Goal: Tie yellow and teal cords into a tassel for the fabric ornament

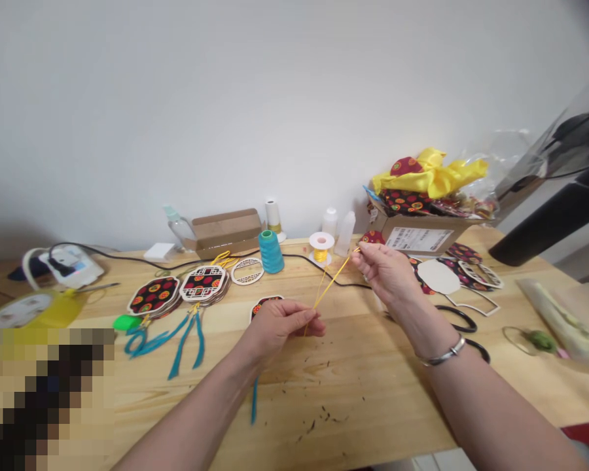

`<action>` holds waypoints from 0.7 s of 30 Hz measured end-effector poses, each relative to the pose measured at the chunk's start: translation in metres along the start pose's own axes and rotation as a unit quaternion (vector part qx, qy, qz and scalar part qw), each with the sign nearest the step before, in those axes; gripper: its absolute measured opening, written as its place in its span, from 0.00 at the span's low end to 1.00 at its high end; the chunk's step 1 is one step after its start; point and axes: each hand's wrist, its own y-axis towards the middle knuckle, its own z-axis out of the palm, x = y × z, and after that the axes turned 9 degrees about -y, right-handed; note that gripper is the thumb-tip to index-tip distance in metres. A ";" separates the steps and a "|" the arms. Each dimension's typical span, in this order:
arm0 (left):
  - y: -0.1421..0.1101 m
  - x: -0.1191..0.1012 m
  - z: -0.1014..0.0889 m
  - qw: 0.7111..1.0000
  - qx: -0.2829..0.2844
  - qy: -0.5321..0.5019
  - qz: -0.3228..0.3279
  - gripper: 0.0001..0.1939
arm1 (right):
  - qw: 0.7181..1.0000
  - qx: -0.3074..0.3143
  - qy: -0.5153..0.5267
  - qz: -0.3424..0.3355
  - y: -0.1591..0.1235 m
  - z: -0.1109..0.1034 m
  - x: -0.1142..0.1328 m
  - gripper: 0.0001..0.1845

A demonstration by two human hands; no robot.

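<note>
Through the head camera I see both hands closed in pinches on one yellow cord (334, 280). My left hand (287, 319) grips it low, between thumb and fingers, over the middle of the wooden table (373, 379). My right hand (381, 271) pinches it higher, farther off and to the right, so the cord runs straight and slanting between the two. A thinner, slacker strand rises from the left pinch toward the white spool (321, 240) of yellow cord, which stands just beyond the hands.

Partly hidden behind my left hand is a dark patterned piece (264, 303), and a teal ribbon (254, 400) shows on the near side of that wrist. On my right wrist I see a silver bangle (442, 353); black-handled scissors (464, 319) lie beside that forearm.

To the left of the spool stand a teal thread cone (271, 254) and, beside it, a flat openwork disc (248, 271). Farther left lie two stacks of patterned panels (203, 284), with teal ribbons trailing to the near side. At far right a cardboard box (422, 239) overflows with yellow cloth (434, 178). Small dark scraps (324, 415) dot the near tabletop.
</note>
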 end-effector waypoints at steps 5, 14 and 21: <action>-0.003 -0.004 0.003 0.999 -0.015 0.032 0.006 0.08 | 1.000 -0.007 0.008 -0.015 -0.001 0.000 -0.002 0.09; -0.011 -0.011 0.010 0.951 -0.075 0.262 0.147 0.13 | 0.876 -0.013 -0.380 -0.296 -0.010 -0.001 -0.011 0.11; -0.013 -0.009 0.010 0.914 -0.075 0.349 0.196 0.12 | 0.760 0.359 -0.437 -0.320 -0.047 0.021 -0.015 0.14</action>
